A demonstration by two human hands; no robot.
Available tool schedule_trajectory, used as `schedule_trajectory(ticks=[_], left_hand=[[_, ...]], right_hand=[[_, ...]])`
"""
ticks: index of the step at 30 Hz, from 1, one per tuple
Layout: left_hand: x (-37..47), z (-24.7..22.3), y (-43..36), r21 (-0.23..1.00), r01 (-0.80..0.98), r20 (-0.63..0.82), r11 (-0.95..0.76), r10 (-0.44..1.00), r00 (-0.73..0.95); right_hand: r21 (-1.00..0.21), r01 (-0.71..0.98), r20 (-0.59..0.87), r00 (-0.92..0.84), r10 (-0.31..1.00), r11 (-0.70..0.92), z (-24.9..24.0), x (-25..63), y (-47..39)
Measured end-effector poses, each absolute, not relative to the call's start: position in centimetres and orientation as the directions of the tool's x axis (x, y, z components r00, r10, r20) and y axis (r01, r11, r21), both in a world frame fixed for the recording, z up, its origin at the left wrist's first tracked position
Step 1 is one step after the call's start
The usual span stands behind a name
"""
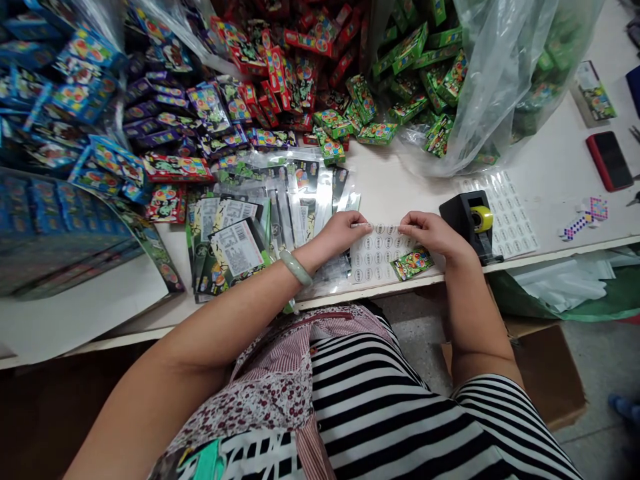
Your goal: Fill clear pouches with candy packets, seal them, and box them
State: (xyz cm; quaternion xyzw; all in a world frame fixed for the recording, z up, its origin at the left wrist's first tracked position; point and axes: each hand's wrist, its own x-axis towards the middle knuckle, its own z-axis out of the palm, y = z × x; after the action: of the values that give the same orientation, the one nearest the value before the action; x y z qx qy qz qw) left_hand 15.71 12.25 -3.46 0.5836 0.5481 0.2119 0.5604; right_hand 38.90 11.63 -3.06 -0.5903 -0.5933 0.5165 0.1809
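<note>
A sheet of round printed stickers [376,256] lies near the table's front edge. My left hand [346,230], below a pale green bangle, pinches its upper left edge between thumb and fingertips. At the upper right edge, my right hand [431,231] holds the sheet in a similar pinch. On the sheet's lower right part rests a small green printed box [413,263], just under my right hand and touched by neither. Flat printed plastic pouches [237,247] are piled to the left of my left hand.
Heaps of small blue [83,73], purple [155,110], red [295,60] and green boxes [415,53] spread across the back, partly in clear plastic bags. A black tape dispenser [463,223] stands right, beside another sticker sheet [510,217]. Farther right lies a red-cased phone [609,160].
</note>
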Motion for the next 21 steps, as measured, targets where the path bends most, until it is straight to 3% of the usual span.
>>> schedule_trajectory(ticks=[15,21], left_hand=[[15.9,-4.0,12.5,0.889,0.396,-0.369,0.231,0.874,0.318],[15.8,-4.1,12.5,0.886,0.393,-0.38,0.245,0.869,0.317]], right_hand=[[-0.914,0.342,-0.301,-0.204,0.932,-0.22,-3.8,38.5,11.3],[-0.898,0.398,-0.259,-0.13,0.957,-0.189,-4.8,38.5,11.2]])
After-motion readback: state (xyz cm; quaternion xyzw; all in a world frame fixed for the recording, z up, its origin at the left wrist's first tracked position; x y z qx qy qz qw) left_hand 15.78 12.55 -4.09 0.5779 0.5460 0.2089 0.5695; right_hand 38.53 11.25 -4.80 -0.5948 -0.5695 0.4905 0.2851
